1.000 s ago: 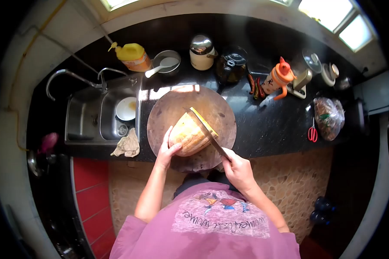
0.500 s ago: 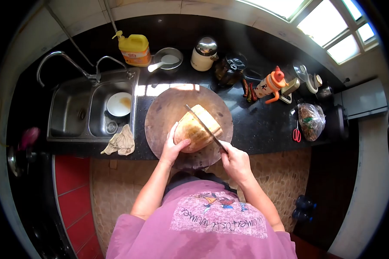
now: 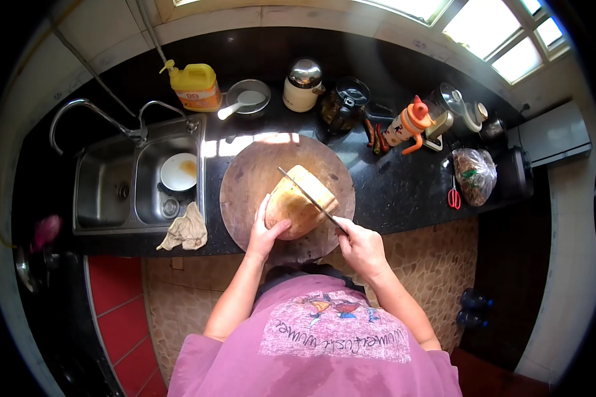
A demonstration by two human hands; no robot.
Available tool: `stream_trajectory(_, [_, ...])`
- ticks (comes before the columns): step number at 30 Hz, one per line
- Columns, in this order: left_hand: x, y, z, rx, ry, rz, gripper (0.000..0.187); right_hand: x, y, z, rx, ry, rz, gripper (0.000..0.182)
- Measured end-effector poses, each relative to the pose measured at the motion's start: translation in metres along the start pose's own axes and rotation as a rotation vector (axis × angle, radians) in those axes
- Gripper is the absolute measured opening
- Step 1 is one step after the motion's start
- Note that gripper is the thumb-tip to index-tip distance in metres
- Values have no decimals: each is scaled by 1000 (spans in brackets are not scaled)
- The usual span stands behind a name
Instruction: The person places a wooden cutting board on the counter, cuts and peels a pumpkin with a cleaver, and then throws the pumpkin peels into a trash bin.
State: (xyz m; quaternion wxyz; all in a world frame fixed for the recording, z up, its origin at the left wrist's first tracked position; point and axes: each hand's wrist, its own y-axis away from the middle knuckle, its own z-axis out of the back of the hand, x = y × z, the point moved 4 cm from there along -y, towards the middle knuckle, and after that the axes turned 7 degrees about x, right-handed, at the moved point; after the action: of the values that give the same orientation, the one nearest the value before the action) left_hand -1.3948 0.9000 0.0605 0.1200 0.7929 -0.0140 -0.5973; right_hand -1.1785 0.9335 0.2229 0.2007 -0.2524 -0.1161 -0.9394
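On a round wooden chopping board lies a large pale-yellow chunk with a tan, rind-like outside, resembling a piece of pumpkin. My left hand is wrapped around its near left side, thumb pressed on top. My right hand grips the handle of a kitchen knife. The dark blade runs diagonally across the chunk, its tip past the far left edge. Right of the blade shows a lighter yellow section of the chunk. My right fingers are close to the chunk's near right corner.
Left is a steel double sink holding a white bowl, with a cloth on its edge. Behind stand a yellow jug, a metal bowl and a glass pot. Rightward are an orange-lidded bottle, red scissors and a bag.
The camera view has shifted slightly. Both hands keep their grips, and the knife remains laid across the chunk, its tip reaching slightly farther beyond the edge.
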Motion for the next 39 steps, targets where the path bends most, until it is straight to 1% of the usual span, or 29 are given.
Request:
stream_trajectory(7, [-8, 1, -3, 15, 43, 33, 94, -4, -5, 1, 46, -12, 7, 25])
stream_trajectory(8, [-8, 1, -4, 17, 50, 38, 95, -5, -6, 1, 42, -18, 1, 25])
stream_trajectory(10, [-7, 0, -3, 24, 46, 42, 95, -7, -8, -1, 116, 18, -46, 22])
stream_trajectory(16, [-14, 2, -6, 36, 81, 52, 96, -8, -8, -8, 162, 36, -76, 19])
stream_trajectory(20, [-14, 3, -7, 29, 85, 66, 97, -6, -7, -5, 158, 33, -88, 20])
stream_trajectory(22, [-15, 3, -7, 41, 92, 66, 97, -7, -6, -4, 146, 30, -50, 20])
stream_trajectory(25, [-14, 3, -8, 41, 93, 66, 97, -5, -6, 5, 141, 34, -48, 21])
stream_trajectory(29, [-12, 5, -8, 35, 124, 74, 97, -4, -7, 8, 67, -9, -47, 18])
stream_trajectory(36, [-14, 4, -8, 40, 104, 58, 97, -6, -9, 2, 103, 18, -31, 22])
stream_trajectory(39, [-11, 4, -6, 38, 81, 44, 97, -6, -12, 2, 133, 19, -54, 21])
